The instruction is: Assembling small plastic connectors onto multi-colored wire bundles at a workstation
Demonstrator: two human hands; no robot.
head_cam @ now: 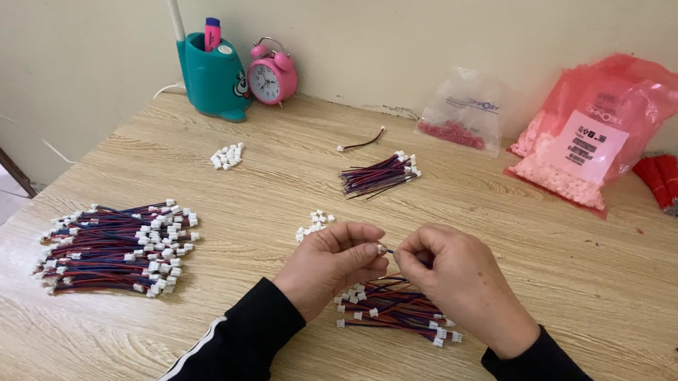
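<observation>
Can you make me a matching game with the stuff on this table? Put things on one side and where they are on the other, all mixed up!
Things:
1. Round pink alarm clock
2. Big pile of red and blue wires with white plastic plugs
3. Pink plastic bag of small white pieces
4. Teal plastic pen holder

Places:
A. Far right, by the wall
B. Left of the clock
C. Left side of the wooden table
D. At the back, right of the pen holder

Pairs: 1-D, 2-C, 3-A, 4-B

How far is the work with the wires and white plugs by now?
Done, it seems: a big pile of plugged wires lies at the left. In hand: the left hand and right hand pinch one wire together. Left: a bundle farther back and loose plugs.
</observation>
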